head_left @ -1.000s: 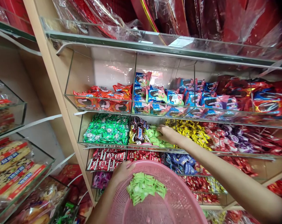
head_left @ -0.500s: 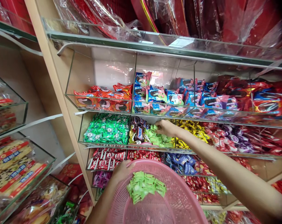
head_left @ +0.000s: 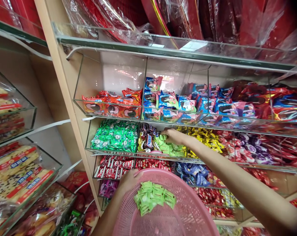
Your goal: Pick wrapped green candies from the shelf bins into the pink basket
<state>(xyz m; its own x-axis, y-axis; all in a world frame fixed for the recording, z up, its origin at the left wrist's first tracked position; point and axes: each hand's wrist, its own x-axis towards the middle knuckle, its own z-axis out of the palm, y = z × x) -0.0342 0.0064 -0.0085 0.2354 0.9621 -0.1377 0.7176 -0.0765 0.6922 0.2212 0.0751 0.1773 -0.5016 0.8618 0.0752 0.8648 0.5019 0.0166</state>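
Note:
My left hand [head_left: 130, 179] grips the rim of a pink plastic basket [head_left: 187, 193], low in the middle of the view. A pile of light green wrapped candies [head_left: 152, 196] lies inside the basket. Farther up, my right hand [head_left: 174, 136] reaches into a shelf compartment, over more light green candies [head_left: 170, 149]. Its fingers are bent down and closed at the candies; what they pinch is too small to make out. Snickers bars [head_left: 148, 139] lie just left of the hand, and yellow-wrapped candies [head_left: 204, 139] to its right.
Green packets [head_left: 115, 136] fill the compartment at the left. Cookie packs [head_left: 168, 100] stand behind a clear shelf front above my right hand. A wooden upright [head_left: 62, 98] and bagged biscuits [head_left: 18, 167] are on the left. Blue candies [head_left: 192, 173] lie below.
The shelves have shifted slightly right in the view. My right hand has moved a little lower over the green candies. My left hand still holds the basket.

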